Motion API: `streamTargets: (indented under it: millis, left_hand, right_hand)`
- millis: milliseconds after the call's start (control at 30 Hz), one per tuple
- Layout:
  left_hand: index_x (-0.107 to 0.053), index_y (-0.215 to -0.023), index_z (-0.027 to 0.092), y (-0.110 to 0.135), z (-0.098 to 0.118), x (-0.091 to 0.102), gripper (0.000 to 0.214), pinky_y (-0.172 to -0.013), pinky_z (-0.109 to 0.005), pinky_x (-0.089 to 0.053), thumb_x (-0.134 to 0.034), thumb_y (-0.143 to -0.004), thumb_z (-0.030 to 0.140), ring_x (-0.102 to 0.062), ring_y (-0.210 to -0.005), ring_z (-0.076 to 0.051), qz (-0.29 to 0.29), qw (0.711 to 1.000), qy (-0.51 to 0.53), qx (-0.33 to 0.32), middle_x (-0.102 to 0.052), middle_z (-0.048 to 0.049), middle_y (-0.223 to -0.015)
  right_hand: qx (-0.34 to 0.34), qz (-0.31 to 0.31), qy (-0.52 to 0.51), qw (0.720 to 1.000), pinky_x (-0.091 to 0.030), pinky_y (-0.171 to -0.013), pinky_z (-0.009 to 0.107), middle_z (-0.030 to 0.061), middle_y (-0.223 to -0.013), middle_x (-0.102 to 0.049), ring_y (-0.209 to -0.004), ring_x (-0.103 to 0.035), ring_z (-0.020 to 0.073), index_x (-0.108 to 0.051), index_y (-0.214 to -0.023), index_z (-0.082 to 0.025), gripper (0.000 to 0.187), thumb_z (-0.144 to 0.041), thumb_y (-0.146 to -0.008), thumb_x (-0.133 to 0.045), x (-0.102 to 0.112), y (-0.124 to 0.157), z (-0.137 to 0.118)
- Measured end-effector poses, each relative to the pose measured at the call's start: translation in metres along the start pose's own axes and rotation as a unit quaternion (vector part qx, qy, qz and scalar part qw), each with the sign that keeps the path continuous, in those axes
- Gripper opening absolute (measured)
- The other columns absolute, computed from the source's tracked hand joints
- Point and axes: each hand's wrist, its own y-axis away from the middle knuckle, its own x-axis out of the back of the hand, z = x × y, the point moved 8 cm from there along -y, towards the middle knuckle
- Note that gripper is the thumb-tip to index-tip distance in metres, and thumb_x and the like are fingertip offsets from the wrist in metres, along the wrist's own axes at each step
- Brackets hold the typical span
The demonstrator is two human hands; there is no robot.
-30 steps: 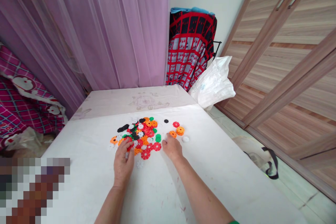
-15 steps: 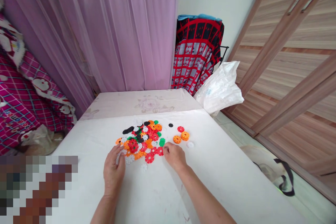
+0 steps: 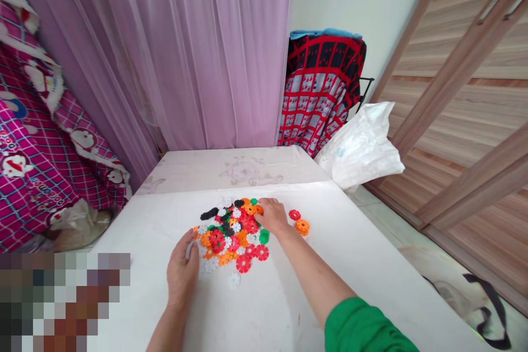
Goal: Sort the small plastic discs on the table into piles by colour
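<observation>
At the left, the person's bare left hand (image 3: 181, 267) rests beside the pile, its fingers loosely curved and the thumb standing apart from them, with nothing visibly grasped between; the fingertips are at the pile's left edge, by an orange disc, though whether they touch it cannot be told. Next comes the loose heap of flat, notched, flower-shaped discs, apparently plastic, in red, orange, green, black and white (image 3: 231, 231), lying on the white cloth (image 3: 289, 297) between the two hands. A pale, flower-shaped disc (image 3: 234, 279) lies apart in front of it. The bare right hand (image 3: 272, 215) reaches in at the heap's far right side, fingers bent towards the orange and green discs there; its grasp is hidden, so whether it pinches a disc cannot be told. The step in hand seems to be handling the heap from both sides, and the next move probably calls for a fine fingertip pinch on one thin rim, without dragging the overlapping neighbours. Farther right, clear of the fingers, lie a red notched disc (image 3: 294, 214) and, just beside it, some orange notched discs (image 3: 302, 227), seemingly stacked.
</observation>
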Motion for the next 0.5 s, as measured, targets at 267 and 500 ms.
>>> streamTargets:
  millis: [267,500]
  left_hand:
    - [-0.066,-0.108,0.024,0.001,-0.002,-0.002,0.033,-0.103,-0.041,-0.046,-0.05,-0.084,0.04,-0.061,-0.116,-0.024,-0.005,1.0,0.002,-0.014,-0.068,-0.0065,-0.122]
    - [-0.066,-0.109,0.025,0.003,-0.002,-0.002,0.034,-0.103,-0.043,-0.047,-0.05,-0.084,0.041,-0.061,-0.116,-0.025,-0.008,1.0,0.007,0.008,-0.067,-0.0068,-0.124]
  right_hand:
    - [-0.02,-0.002,0.004,1.0,-0.034,-0.092,0.034,0.0073,-0.113,-0.067,-0.112,-0.051,0.0228,-0.059,-0.12,-0.022,0.037,-0.029,-0.084,-0.057,-0.004,-0.002,-0.004]
    - [0.008,0.033,-0.001,0.999,-0.033,-0.094,0.03,0.0066,-0.114,-0.066,-0.114,-0.051,0.0212,-0.059,-0.121,-0.022,0.039,-0.028,-0.083,-0.057,0.033,0.017,0.033]
